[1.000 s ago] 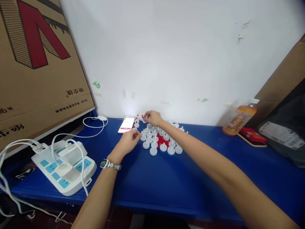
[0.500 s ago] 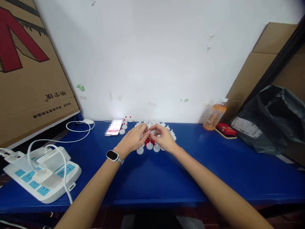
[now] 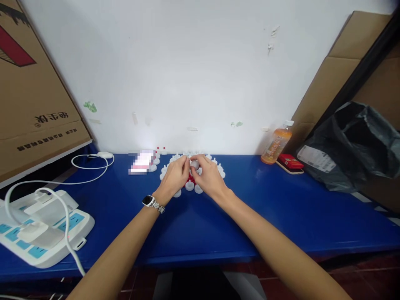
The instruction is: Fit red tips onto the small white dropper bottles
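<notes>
At center frame, the right hand [image 3: 208,176] grips a white cap [image 3: 194,164] above a blue table [image 3: 200,227]; the left hand [image 3: 175,176] pinches beside it, its contents impossible to tell. Knuckles this close could topple neighboring caps [image 3: 189,186] or scatter red pieces [image 3: 191,178].

open tabletop [image 3: 242,181] right of white caps [image 3: 189,186], wall [image 3: 187,75] close behind
</notes>
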The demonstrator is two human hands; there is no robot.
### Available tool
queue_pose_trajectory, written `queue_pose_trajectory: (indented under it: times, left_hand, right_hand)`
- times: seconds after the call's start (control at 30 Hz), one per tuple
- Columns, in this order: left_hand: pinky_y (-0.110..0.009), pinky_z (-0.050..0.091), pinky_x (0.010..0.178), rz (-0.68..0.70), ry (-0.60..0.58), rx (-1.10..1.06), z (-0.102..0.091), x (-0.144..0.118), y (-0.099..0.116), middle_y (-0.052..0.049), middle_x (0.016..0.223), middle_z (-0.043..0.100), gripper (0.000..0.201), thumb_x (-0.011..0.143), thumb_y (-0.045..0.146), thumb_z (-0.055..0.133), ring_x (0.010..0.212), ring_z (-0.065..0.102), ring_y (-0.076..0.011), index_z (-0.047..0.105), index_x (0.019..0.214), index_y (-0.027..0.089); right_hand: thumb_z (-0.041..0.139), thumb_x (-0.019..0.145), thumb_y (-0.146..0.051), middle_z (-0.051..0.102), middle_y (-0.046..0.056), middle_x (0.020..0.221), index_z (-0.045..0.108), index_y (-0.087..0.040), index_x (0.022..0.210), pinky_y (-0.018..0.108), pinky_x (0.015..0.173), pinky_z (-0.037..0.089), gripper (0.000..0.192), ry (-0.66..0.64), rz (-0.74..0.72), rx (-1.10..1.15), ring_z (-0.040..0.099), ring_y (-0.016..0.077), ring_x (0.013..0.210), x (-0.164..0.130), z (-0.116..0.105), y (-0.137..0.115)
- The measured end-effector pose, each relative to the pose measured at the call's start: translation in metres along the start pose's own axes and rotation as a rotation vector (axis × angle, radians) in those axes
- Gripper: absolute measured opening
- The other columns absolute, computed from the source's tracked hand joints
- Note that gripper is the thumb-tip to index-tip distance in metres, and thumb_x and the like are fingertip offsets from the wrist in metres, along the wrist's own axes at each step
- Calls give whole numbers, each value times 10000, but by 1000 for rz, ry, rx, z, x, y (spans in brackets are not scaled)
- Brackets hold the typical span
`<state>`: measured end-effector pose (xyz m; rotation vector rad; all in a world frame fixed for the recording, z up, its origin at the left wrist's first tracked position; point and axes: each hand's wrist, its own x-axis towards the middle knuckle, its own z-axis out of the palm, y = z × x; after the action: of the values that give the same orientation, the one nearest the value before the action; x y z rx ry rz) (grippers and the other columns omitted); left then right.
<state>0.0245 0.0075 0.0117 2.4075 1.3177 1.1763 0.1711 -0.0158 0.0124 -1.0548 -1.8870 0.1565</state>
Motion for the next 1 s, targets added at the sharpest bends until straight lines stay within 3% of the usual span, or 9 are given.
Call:
queue_pose_trajectory:
  times: [0.1, 0.17, 0.27, 0.37, 0.5, 0.63, 0.77, 1.0]
  left_hand:
    - [-292, 299, 571, -127, 12, -34, 2, -1, 4, 22, 607, 481, 360, 1023, 344, 293, 572, 477, -151, 419, 712, 213]
    - [-292, 311, 571, -130, -12, -25, 0, -3, 5, 21, 614, 484, 379, 1028, 385, 288, 576, 486, -154, 424, 718, 213]
    - [-294, 374, 638, 53, -81, 38, -6, -7, 1, -6, 766, 537, 312, 1032, 376, 291, 683, 537, -168, 483, 852, 210]
    - [-293, 409, 701, 228, -150, 135, -14, -11, -4, -42, 946, 535, 266, 1032, 310, 286, 775, 549, -169, 514, 943, 207]
    - [-282, 391, 679, 254, -140, 122, -17, -13, -7, -26, 871, 520, 292, 1023, 312, 325, 728, 514, -153, 506, 825, 197]
    - [-267, 343, 606, 98, -24, -145, -7, -12, 0, 20, 660, 467, 350, 1016, 332, 345, 604, 438, -122, 459, 717, 188]
    - [-262, 293, 540, -64, 70, -379, 6, -9, 7, 40, 579, 392, 399, 995, 416, 363, 546, 361, -110, 455, 683, 185]
    - [-240, 245, 460, -226, 53, -721, 18, -5, -2, 62, 519, 299, 480, 912, 559, 471, 470, 270, -82, 393, 607, 197]
  right_hand:
    - [477, 865, -117, 638, 96, 1104, 597, -211, 1066, 380, 897, 467, 252, 29, -24, -66, 613, 248, 997, -1, 2, -2]
    - [489, 850, -118, 644, 81, 1062, 599, -208, 1027, 366, 859, 478, 227, 57, -15, -41, 620, 229, 931, -2, 2, -1]
    - [541, 821, -154, 668, 28, 968, 591, -215, 996, 319, 783, 493, 192, 55, 48, 93, 617, 173, 790, -4, 0, 4]
    - [598, 789, -198, 688, 9, 939, 561, -213, 1071, 282, 693, 494, 285, -4, 135, 257, 596, 136, 692, -5, -3, 12]
    - [597, 786, -195, 691, 15, 981, 539, -210, 1139, 263, 645, 478, 358, -109, 101, 349, 568, 116, 651, -4, -8, 13]
    - [544, 841, -179, 674, 11, 942, 588, -215, 1056, 287, 723, 473, 223, -41, 15, 170, 586, 145, 729, -3, -11, 0]
    - [500, 854, -122, 646, 57, 1000, 590, -202, 1005, 323, 791, 472, 194, 83, -34, 12, 602, 195, 850, -5, -6, -10]
    - [479, 864, -75, 636, 76, 1031, 583, -204, 964, 366, 855, 448, 194, 113, -107, -195, 597, 238, 965, -5, -1, -11]
